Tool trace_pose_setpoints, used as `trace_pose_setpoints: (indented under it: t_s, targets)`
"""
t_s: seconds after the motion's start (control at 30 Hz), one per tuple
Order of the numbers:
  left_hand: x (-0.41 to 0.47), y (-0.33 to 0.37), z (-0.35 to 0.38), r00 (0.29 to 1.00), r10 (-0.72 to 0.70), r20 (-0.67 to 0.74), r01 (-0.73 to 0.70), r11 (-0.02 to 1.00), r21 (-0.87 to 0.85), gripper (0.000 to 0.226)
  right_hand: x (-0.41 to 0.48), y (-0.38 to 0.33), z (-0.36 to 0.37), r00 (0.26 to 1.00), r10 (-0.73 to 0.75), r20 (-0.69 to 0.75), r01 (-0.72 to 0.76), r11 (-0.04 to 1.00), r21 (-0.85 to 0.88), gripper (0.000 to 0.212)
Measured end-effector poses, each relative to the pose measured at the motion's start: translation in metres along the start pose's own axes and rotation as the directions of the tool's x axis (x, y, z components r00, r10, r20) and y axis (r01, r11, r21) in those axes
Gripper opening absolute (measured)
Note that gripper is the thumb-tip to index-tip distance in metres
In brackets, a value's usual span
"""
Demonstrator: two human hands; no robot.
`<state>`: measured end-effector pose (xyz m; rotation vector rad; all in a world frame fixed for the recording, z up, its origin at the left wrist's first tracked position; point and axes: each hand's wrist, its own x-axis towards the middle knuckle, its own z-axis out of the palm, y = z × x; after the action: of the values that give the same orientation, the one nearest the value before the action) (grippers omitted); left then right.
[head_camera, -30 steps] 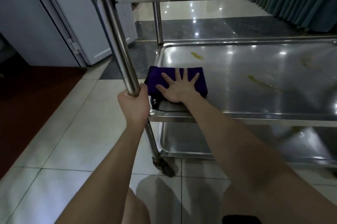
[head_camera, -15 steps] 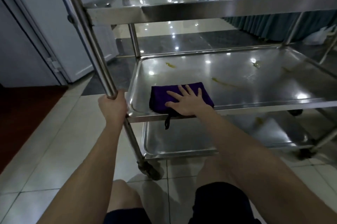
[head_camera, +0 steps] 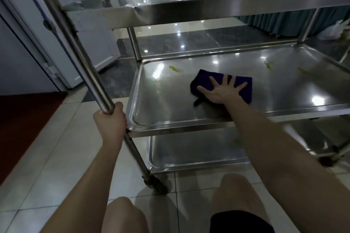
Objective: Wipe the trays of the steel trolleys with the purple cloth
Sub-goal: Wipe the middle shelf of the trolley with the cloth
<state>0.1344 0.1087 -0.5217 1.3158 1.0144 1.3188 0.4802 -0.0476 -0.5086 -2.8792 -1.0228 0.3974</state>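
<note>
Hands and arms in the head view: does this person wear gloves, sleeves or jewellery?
No. The left hand and right hand are bare: no gloves, rings or watch visible. The forearms show no sleeves. Dark shorts show at the bottom edge.

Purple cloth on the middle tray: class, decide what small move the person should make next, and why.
Probably slide the purple cloth away and leftward over the nearest yellow smear. The right hand presses flat on the cloth, that smear lies just beyond its far left corner on the middle tray, and the left hand grips the trolley post, steadying it.
</note>
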Motion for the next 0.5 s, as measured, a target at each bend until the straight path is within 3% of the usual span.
trace_pose_setpoints:
  t_s: [0.23, 0.37, 0.5]
  targets:
    - [-0.003, 0.004, -0.001, 1.0, 0.013, 0.0, -0.012, 0.999, -0.032, 0.042, -0.033, -0.222, 0.055, 0.926, -0.378, 0.012, 0.378, 0.924, -0.054, 0.093]
    - [-0.005, 0.008, -0.002, 1.0, -0.003, 0.024, 0.003, 1.0, -0.027, 0.047, -0.045, -0.215, 0.055, 0.901, -0.434, 0.024, 0.434, 0.901, -0.012, 0.077]
    - [-0.004, 0.01, -0.005, 0.999, -0.026, 0.032, 0.026, 1.0, -0.004, 0.044, -0.029, -0.135, 0.031, 0.931, -0.364, 0.031, 0.363, 0.931, 0.02, 0.071]
